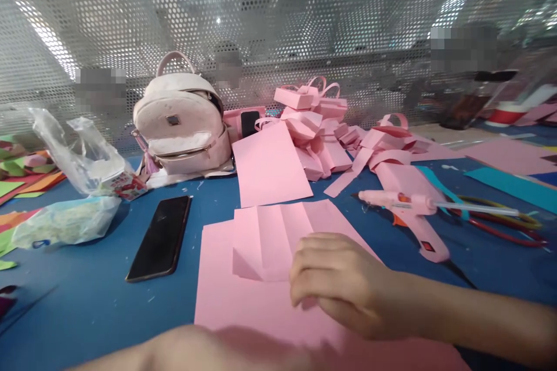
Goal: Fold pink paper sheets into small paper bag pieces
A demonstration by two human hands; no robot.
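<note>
A creased sheet of pink paper (272, 237) with several parallel fold lines lies on larger pink paper (217, 301) in front of me. My right hand (335, 284) is closed at the creased sheet's lower right part, fingers curled and pinching it; the fingertips are partly hidden. At the bottom edge my left hand (191, 351) is blurred and cut off, low over the larger paper, and its fingers do not show. To the right of my right hand lies a pink hot glue gun (413, 206) with a glue stick in its back end.
On the blue table (100, 301) lie a black phone (161, 237) and a plastic bag (69, 220). Behind stand a pale backpack (183, 122) and a pile of folded pink paper boxes (313, 127). Scissors (500, 232) with red handles and blue strips (509, 188) are on the right.
</note>
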